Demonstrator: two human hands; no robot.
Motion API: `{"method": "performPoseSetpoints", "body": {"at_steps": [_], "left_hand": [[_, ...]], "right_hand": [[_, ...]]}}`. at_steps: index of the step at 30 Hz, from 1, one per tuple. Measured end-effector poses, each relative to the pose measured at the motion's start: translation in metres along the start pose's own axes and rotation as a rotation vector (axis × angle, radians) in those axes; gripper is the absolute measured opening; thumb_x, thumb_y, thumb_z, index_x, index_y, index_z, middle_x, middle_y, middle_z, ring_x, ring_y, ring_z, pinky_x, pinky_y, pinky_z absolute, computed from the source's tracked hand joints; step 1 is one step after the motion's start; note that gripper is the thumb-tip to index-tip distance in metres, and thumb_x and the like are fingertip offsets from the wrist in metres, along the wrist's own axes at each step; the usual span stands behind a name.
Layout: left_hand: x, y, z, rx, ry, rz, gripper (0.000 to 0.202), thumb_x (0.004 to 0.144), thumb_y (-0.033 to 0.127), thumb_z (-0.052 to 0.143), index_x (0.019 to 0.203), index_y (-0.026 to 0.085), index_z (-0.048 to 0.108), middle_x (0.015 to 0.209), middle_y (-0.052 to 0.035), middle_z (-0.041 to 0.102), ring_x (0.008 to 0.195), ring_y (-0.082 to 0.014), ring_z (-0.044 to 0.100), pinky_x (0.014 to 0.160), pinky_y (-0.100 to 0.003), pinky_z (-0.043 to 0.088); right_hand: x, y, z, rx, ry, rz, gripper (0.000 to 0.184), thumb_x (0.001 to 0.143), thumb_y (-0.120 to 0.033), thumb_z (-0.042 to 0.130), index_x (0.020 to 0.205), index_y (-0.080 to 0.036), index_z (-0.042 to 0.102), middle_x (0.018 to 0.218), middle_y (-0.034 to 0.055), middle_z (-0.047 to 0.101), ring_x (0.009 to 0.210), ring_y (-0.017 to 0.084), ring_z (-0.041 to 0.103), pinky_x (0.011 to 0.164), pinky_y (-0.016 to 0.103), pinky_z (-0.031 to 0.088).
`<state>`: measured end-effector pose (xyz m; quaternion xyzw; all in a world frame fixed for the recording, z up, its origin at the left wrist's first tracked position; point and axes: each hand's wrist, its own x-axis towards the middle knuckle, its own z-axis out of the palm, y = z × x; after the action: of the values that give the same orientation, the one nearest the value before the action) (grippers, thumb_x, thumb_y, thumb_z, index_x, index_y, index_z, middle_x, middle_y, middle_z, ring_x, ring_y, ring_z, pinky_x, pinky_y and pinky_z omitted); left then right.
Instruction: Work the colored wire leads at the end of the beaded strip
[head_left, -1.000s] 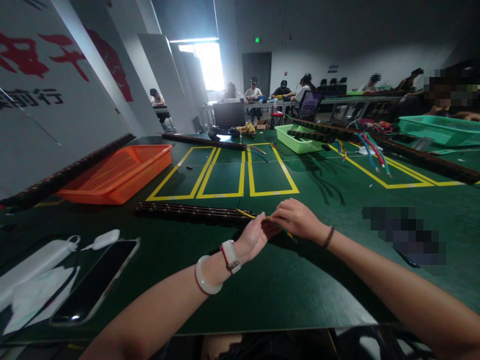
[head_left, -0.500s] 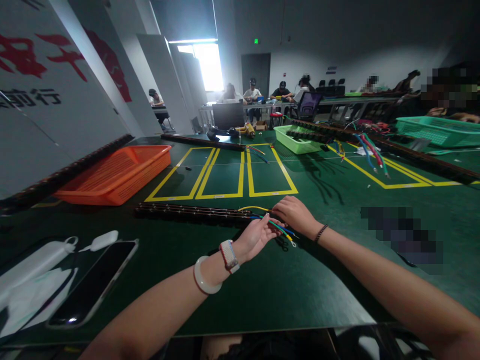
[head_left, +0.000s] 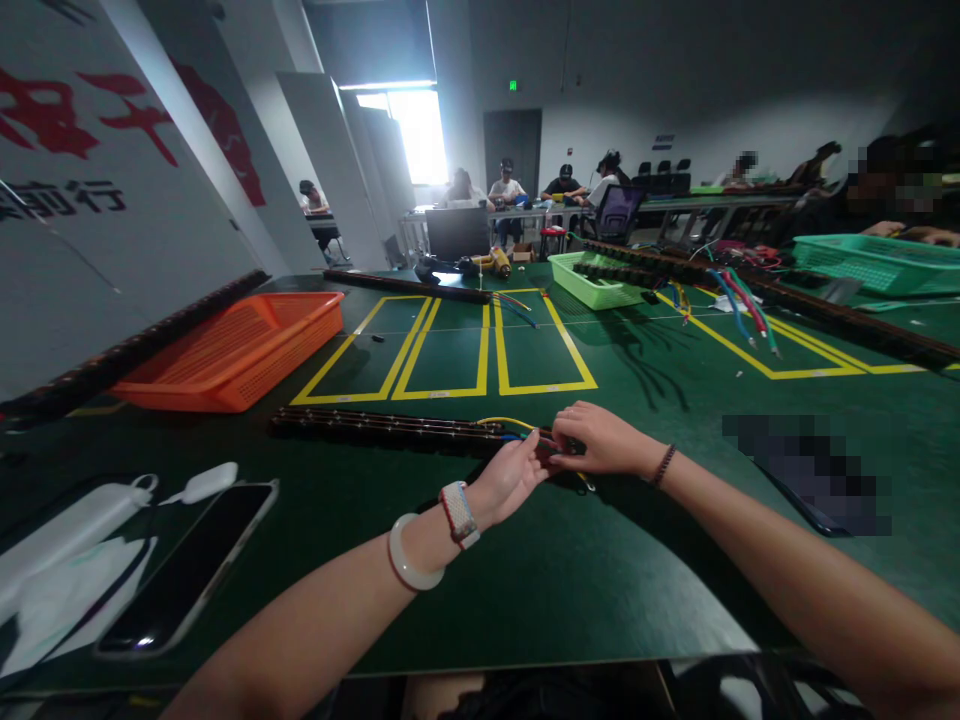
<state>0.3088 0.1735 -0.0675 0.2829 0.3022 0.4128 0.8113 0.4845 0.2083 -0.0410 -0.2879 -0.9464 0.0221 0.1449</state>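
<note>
wires [head_left: 507, 421], thin, bright-coated, run from a ribbed black strip [head_left: 375, 428] into our pinching right hand [head_left: 600, 441]; left hand [head_left: 513, 476] spread beside.

Dim hall, one bright window [head_left: 416, 135] far off.
Daylight flares white there, blowing out detail; the green table [head_left: 525, 560] lies murky, soft shadows on its near part, frame edges bowed, some right-hand patches pixelated.
</note>
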Motion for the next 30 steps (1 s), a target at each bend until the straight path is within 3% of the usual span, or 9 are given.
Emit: {"method": "performPoseSetpoints", "body": {"at_steps": [6, 19, 30], "left_hand": [[0.0022, -0.0037, -0.0008, -0.042, -0.008, 0.024, 0.017, 0.089, 0.025, 0.046, 0.087, 0.012, 0.056, 0.096, -0.0127, 0.064, 0.094, -0.0158, 0.061, 0.096, -0.036, 0.041], [0.0032, -0.0021, -0.0047, 0.019, -0.071, 0.037, 0.025, 0.092, 0.028, 0.039, 0.097, 0.009, 0.054, 0.098, -0.0169, 0.064, 0.096, -0.0194, 0.062, 0.098, -0.041, 0.04], [0.0052, -0.0048, -0.006, 0.012, -0.043, 0.054, 0.022, 0.092, 0.023, 0.038, 0.095, 0.01, 0.055, 0.097, -0.0146, 0.064, 0.095, -0.0188, 0.062, 0.096, -0.04, 0.041]], "right_hand": [[-0.0008, 0.0006, 0.0008, 0.111, -0.01, 0.17, 0.01, 0.079, -0.025, 0.058, 0.073, -0.017, 0.057, 0.07, 0.001, 0.057, 0.062, 0.011, 0.049, 0.057, 0.022, 0.033], [-0.0004, 0.0038, 0.004, 0.065, 0.136, 0.373, 0.025, 0.085, -0.04, 0.055, 0.074, -0.019, 0.061, 0.07, 0.0003, 0.062, 0.062, 0.011, 0.054, 0.055, 0.022, 0.032], [0.0007, -0.0046, 0.0022, 0.043, 0.145, 0.432, 0.021, 0.086, -0.037, 0.055, 0.077, -0.019, 0.063, 0.067, 0.0009, 0.062, 0.06, 0.012, 0.055, 0.053, 0.022, 0.031]]}}
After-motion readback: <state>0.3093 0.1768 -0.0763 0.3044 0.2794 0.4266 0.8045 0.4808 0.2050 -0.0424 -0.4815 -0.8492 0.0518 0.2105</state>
